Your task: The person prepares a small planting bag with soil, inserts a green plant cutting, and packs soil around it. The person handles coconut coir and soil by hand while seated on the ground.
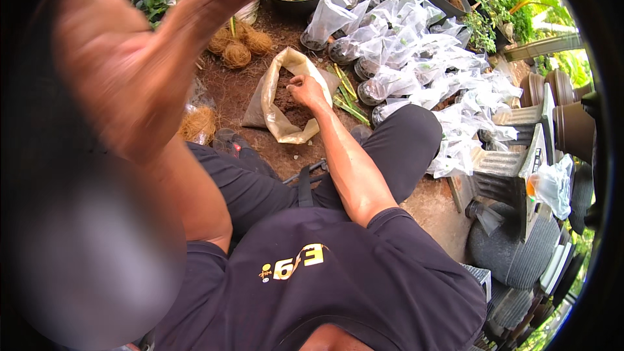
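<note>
The open-topped sack (267, 94) stands on the ground at 11 o'clock from the centre of view, dark soil (283, 105) showing inside. The right hand (307, 91) is at its mouth with fingers curled; whether they pinch anything I cannot tell. The left hand (133, 58), raised and blurred at 10 o'clock, looks spread, thumb apart, its fingertips cut off. The sack seems thin and floppy, probably heavy low down, its soil crumbly; the folded rim at 6 o'clock offers a hold, better with support beneath. Clear plastic bags (396, 81) crowd its 2 o'clock side.
</note>
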The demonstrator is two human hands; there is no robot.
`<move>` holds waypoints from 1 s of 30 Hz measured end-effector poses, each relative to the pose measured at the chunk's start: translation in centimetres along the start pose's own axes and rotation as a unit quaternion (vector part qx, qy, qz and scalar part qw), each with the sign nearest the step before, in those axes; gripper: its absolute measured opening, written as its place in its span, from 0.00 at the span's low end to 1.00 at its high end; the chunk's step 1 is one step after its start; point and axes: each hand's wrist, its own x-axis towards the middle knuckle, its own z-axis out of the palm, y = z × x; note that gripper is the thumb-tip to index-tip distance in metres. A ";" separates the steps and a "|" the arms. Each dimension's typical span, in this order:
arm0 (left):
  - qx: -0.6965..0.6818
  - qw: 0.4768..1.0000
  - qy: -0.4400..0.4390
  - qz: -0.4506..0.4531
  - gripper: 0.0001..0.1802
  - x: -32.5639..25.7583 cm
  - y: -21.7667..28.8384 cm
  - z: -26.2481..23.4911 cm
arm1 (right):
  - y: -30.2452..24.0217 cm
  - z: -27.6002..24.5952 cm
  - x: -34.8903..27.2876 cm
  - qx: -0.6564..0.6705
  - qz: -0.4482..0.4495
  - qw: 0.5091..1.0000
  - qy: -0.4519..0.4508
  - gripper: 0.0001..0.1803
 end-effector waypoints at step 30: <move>0.228 0.662 0.130 -0.702 0.07 -25.2 -12.7 2.5 | -2.4 -8.0 -2.5 -0.034 0.099 0.986 0.127 0.17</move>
